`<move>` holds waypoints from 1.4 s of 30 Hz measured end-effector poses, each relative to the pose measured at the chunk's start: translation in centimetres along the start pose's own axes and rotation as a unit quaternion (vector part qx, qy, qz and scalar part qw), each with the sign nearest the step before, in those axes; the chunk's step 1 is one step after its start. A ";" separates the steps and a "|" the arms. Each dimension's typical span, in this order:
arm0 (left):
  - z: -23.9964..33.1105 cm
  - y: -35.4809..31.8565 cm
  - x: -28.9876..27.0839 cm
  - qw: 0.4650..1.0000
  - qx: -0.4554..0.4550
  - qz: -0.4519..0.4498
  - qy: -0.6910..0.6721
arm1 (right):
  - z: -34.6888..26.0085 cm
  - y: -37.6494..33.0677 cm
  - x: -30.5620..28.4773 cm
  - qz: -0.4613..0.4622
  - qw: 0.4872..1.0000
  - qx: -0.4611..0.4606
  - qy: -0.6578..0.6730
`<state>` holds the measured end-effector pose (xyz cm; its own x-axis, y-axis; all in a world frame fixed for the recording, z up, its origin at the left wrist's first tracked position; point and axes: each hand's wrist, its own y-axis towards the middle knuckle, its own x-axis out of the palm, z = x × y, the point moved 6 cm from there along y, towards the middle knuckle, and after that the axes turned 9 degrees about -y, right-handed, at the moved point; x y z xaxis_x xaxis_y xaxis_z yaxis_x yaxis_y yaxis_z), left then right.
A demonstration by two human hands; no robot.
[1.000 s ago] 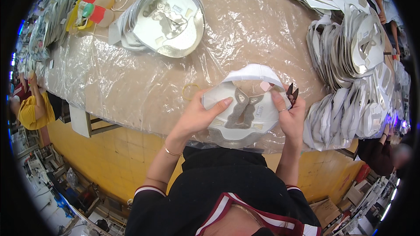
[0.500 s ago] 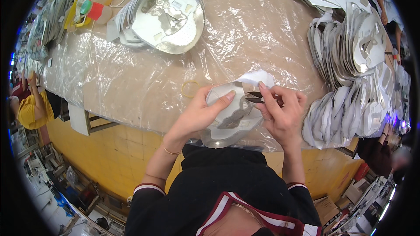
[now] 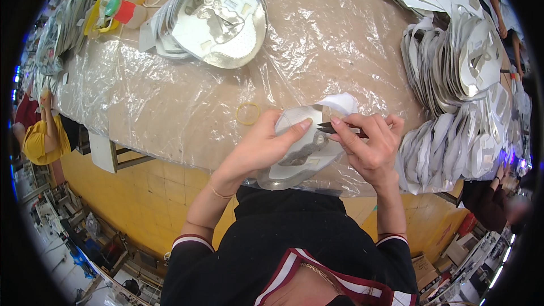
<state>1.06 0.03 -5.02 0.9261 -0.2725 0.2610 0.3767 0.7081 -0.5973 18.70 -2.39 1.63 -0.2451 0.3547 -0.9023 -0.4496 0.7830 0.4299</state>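
Note:
A white and silver-grey shoe upper (image 3: 309, 161) is held over the near edge of the plastic-covered table. My left hand (image 3: 263, 143) pinches its left side, thumb on top and fingers underneath. My right hand (image 3: 371, 148) is closed around small black thread snips (image 3: 327, 128). Their blades point left over the upper, close together, just beside my left thumb. A white flap of the upper curls up at its far end, beyond the snips. Whether the blade tips touch the material I cannot tell.
A yellow rubber band (image 3: 237, 114) lies left of the upper. Farther back stands a stack of shoe uppers (image 3: 241, 45), with bottles (image 3: 126, 12) to its left. More piled uppers (image 3: 433, 150) line the right side. A person in yellow (image 3: 42, 141) is at far left.
The snips' blades, parted before, have come together. My right hand has shifted slightly right, its outer fingers lifting. My left hand still grips the upper, which has tilted a little.

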 end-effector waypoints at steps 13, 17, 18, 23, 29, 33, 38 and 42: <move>-0.3 1.5 -0.3 0.988 0.100 -0.014 0.121 | 0.3 0.2 1.6 0.017 0.999 -0.045 0.002; 0.1 1.1 -0.7 0.992 0.095 -0.019 0.082 | 0.9 0.3 2.0 0.047 0.996 -0.069 0.032; 0.2 0.9 -0.8 0.993 0.088 -0.023 0.081 | 1.1 0.4 2.1 0.049 0.995 -0.072 0.039; 0.1 1.0 -1.0 0.993 0.079 -0.030 0.081 | 1.5 1.0 2.3 0.042 0.996 0.039 0.064; -0.2 1.4 -1.2 0.990 0.092 -0.017 0.105 | 2.6 -0.1 3.8 0.004 0.966 0.157 0.205; -0.2 0.8 -1.4 0.992 0.096 -0.028 0.074 | 1.9 0.0 3.5 0.106 0.993 -0.060 0.007; -0.1 0.8 -1.6 0.991 0.097 -0.013 0.097 | 1.6 -0.2 4.0 0.070 0.994 -0.080 -0.013; -0.3 1.1 -1.5 0.992 0.102 -0.022 0.067 | 1.4 0.3 3.0 0.092 0.994 -0.053 0.036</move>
<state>0.07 0.98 -6.32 0.9086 -0.3807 0.1720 0.4173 0.8068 -0.4183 18.98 -0.38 -0.97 -0.3909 0.4464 -0.8049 -0.4779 0.6490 0.5920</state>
